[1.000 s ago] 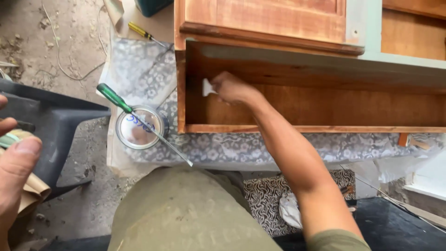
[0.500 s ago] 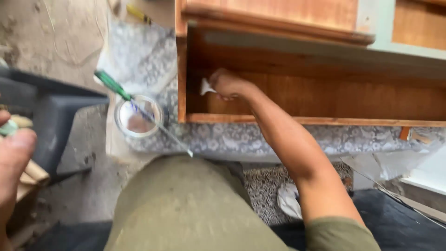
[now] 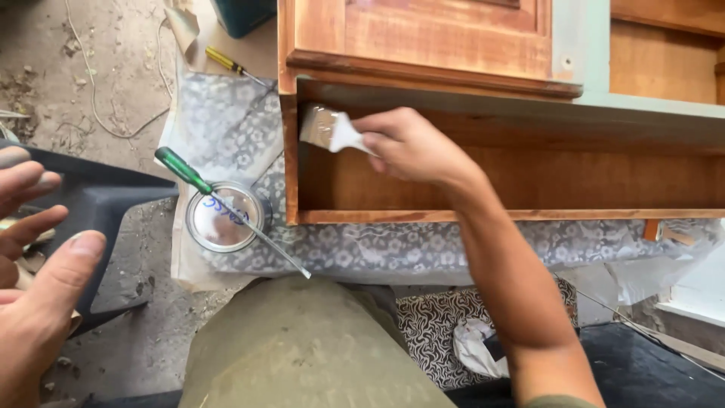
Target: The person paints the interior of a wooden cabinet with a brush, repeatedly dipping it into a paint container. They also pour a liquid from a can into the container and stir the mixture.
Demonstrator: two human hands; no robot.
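The work in hand looks like brushing a finish onto the inside of an open-fronted wooden cabinet (image 3: 483,181) lying on a patterned grey-and-white sheet (image 3: 226,128). The right hand (image 3: 411,143) is closed around the white handle of a small flat paintbrush (image 3: 328,130), fingers wrapped tight, and the pale bristles sit at the upper left inner corner of the cabinet, touching or just short of the wood where the left side panel meets the top rail; I cannot tell which. Judging from this, the step is coating that corner, and the next stroke calls for a steady wrist and a light drag along the grain, keeping the bristles off the pale green painted face frame (image 3: 596,83) just above. The left hand (image 3: 34,257) hangs open at the left edge, fingers spread, gripping nothing, close to a dark plastic seat (image 3: 98,204). The cabinet interior looks warm reddish-brown and evenly toned, with a raised panel door (image 3: 438,34) above it. Just left of the cabinet on the sheet stands a round metal tin (image 3: 223,219) with a green-handled screwdriver (image 3: 226,208) laid across its lid; a yellow-handled screwdriver (image 3: 230,66) lies further up.
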